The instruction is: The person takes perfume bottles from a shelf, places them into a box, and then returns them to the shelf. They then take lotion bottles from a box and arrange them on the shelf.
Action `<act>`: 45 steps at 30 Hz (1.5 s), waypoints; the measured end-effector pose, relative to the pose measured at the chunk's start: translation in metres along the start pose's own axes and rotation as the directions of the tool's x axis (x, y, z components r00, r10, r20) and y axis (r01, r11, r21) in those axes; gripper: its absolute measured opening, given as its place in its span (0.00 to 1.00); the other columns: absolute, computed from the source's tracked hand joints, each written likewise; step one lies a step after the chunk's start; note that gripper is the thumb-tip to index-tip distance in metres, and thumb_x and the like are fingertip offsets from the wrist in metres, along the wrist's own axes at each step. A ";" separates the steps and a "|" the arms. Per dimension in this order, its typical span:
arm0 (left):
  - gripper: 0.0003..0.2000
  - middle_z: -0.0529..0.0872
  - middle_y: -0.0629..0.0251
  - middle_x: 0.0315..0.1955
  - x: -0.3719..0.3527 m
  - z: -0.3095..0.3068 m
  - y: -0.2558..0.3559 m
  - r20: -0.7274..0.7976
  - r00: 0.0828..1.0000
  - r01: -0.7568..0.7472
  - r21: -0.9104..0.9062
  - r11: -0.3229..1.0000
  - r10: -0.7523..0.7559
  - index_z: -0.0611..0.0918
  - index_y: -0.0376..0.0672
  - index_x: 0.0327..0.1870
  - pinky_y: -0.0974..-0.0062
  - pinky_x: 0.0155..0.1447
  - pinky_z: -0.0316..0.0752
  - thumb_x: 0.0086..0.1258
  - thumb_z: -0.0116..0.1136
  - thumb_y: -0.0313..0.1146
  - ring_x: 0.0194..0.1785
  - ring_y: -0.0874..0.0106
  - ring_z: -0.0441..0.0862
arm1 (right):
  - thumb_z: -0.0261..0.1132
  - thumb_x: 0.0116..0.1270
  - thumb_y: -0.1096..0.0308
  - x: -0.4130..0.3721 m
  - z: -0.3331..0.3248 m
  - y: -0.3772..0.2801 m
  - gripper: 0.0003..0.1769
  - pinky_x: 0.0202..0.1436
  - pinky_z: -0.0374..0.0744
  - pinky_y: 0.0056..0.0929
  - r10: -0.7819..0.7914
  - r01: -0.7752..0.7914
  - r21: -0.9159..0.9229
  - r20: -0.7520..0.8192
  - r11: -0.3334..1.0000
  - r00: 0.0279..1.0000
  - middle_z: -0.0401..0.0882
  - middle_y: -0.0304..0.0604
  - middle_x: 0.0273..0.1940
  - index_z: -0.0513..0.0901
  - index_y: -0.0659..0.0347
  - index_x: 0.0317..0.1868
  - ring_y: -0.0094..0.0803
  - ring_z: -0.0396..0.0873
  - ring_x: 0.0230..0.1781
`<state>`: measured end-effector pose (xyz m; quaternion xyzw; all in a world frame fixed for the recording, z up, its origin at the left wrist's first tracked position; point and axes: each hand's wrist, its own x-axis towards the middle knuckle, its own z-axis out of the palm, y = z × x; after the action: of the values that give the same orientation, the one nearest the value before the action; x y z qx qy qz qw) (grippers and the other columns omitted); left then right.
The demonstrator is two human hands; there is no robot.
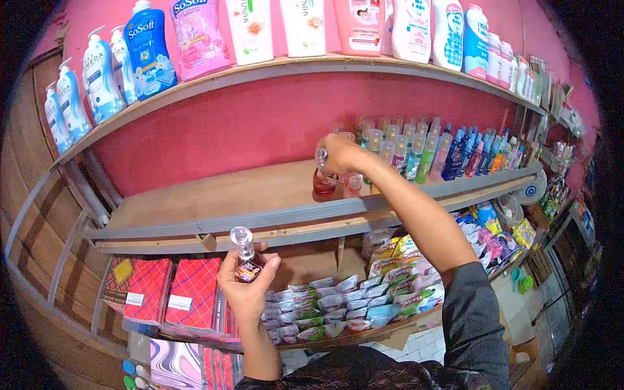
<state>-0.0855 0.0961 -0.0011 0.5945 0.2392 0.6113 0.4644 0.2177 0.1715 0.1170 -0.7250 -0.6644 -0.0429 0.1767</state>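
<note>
My left hand [235, 286], below the front edge of the middle shelf, is closed around a small dark perfume bottle [248, 269]. Its tall clear cap [242, 239] sticks up above my fingers. Up on the middle shelf [214, 188], my right hand [346, 156] grips a perfume bottle with red liquid [324, 187] by its clear top, the base at the shelf board. Right beside it stands a pink bottle [353, 184], partly under my wrist. Rows of spray bottles [426, 156] fill the shelf to the right, some hidden behind my forearm.
Overhead, a shelf carries lotion and soap bottles [149, 52]. Beneath the middle shelf lie several rows of soap packs [344, 302] and red plaid notebooks [193, 296]. A grey metal rail [286, 218] edges the middle shelf. Colourful packets [487, 240] are piled at the lower right.
</note>
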 end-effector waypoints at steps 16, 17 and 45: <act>0.16 0.87 0.65 0.36 -0.025 0.001 0.001 0.026 0.999 -0.042 0.009 0.999 0.042 0.82 0.35 0.47 0.83 0.38 0.77 0.57 0.72 0.21 0.35 0.80 0.83 | 0.71 0.46 0.70 0.021 0.028 -0.001 0.18 0.46 0.83 0.45 0.006 0.028 -0.235 0.140 0.972 0.990 0.85 0.61 0.41 0.87 0.66 0.40 0.53 0.85 0.45; 0.16 0.87 0.66 0.36 -0.025 0.002 0.002 0.027 0.999 -0.041 0.004 0.999 0.041 0.82 0.35 0.47 0.83 0.37 0.77 0.57 0.72 0.21 0.34 0.80 0.83 | 0.71 0.46 0.71 0.023 0.031 0.002 0.18 0.46 0.83 0.46 -0.009 0.039 -0.232 0.131 0.972 0.991 0.85 0.62 0.41 0.87 0.66 0.41 0.53 0.85 0.44; 0.13 0.87 0.67 0.31 -0.004 0.034 0.007 0.051 0.998 -0.043 0.054 0.998 0.041 0.83 0.34 0.41 0.81 0.41 0.78 0.55 0.75 0.22 0.35 0.81 0.82 | 0.74 0.53 0.61 -0.002 0.000 -0.020 0.21 0.43 0.84 0.39 0.073 -0.074 -0.012 -0.042 0.997 0.996 0.85 0.62 0.42 0.86 0.70 0.42 0.50 0.86 0.41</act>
<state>-0.0556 0.0804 0.0085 0.6271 0.2317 0.5990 0.4408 0.1977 0.1703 0.1203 -0.7491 -0.6331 -0.0558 0.1869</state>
